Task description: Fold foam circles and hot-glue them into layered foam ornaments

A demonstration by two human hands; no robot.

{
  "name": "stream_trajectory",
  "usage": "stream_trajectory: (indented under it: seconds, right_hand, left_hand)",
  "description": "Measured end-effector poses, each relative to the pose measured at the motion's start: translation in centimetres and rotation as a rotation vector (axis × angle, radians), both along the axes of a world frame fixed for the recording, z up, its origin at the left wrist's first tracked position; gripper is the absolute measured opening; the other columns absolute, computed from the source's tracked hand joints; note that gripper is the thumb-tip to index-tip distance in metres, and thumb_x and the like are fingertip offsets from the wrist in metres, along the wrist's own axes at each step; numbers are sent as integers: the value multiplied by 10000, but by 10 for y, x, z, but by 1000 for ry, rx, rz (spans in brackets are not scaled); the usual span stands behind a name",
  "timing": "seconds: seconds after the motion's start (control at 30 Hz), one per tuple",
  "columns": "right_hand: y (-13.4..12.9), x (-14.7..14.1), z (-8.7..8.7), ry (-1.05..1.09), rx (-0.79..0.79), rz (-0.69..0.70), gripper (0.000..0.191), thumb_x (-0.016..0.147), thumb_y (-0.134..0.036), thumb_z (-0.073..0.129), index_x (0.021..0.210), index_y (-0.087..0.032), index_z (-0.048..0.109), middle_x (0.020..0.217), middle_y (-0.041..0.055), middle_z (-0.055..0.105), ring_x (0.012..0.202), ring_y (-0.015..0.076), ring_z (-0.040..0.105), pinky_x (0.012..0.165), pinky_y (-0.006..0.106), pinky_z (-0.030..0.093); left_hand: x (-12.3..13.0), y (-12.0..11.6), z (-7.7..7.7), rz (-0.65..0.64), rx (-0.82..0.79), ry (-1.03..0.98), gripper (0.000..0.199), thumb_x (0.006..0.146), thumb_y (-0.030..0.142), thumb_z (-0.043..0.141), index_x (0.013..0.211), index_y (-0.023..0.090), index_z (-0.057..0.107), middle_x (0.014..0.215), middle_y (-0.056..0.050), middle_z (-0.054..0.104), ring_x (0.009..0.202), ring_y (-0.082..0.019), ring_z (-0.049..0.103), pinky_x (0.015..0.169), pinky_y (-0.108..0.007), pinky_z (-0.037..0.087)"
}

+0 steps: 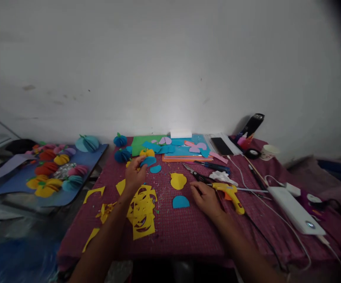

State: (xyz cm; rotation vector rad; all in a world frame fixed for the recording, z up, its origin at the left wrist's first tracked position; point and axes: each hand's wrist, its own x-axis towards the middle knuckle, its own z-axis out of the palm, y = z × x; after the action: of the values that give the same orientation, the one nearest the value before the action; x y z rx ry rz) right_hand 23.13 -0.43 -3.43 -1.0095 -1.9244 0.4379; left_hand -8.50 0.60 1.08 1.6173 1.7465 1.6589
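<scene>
My left hand (134,175) is closed on a blue paper cutout (149,161), held between thumb and fingers above the table. Just beside it lies another blue cutout (155,169). My right hand (205,198) rests on the cloth with loosely bent fingers and holds nothing I can see. It is nearest to a yellow paper cutout (178,181), a blue half-round piece (181,202) and a yellow glue gun (228,193). Yellow paper scraps (143,220) with cut-out holes lie near my left forearm.
Scissors (195,173), a blue-handled tool (214,167) and crumpled tissue (223,177) lie behind the glue gun. Coloured sheets (185,157), a phone (222,146) and a black bottle (253,125) stand farther back. Cables run from a white power bank (296,212). Paper pumpkins (48,187) cover a blue board at left.
</scene>
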Motion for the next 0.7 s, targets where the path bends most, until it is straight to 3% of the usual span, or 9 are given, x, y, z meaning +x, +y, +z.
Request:
stream_trajectory:
  seconds: [0.17,0.33,0.43,0.53,0.7]
  right_hand:
    - [7,-19,28,91,-128,50,217,926,-258,552,1091,-219,688,1046,63,735,917,217,681,821,350,534]
    - [38,-48,53,141,-229,99,166,889,-308,574,975,-210,676,881,32,703,722,180,628,656,296,504]
    - [49,-54,47,192,-267,48,216,899,-370,569,972,-199,681,835,35,697,690,184,618,631,302,500]
    - [48,-50,36,176,-288,66,277,925,-409,565,1057,-199,688,927,60,719,775,202,650,698,327,519]
    - [37,-47,28,180,-397,247,352,918,-425,616,1187,-201,657,1045,72,722,883,212,671,763,339,538]
  left_hand:
    - [12,2,16,-117,1,-262,444,793,300,704,1212,163,654,1132,-88,722,994,-220,683,878,-336,540]
    - [32,5,4,-310,-118,-453,444,732,279,751,1146,142,668,1034,-80,742,880,-187,683,805,-305,532]
    - [39,3,-10,-309,-162,-479,393,741,283,751,1104,147,683,973,-55,740,836,-167,668,781,-284,518]
    - [46,-3,-18,-369,-211,-422,303,769,272,733,1047,155,701,966,-43,734,859,-168,661,807,-286,512]
    - [62,-17,-11,-456,-269,-327,242,804,250,698,1028,160,705,950,-44,731,856,-176,658,789,-280,506]
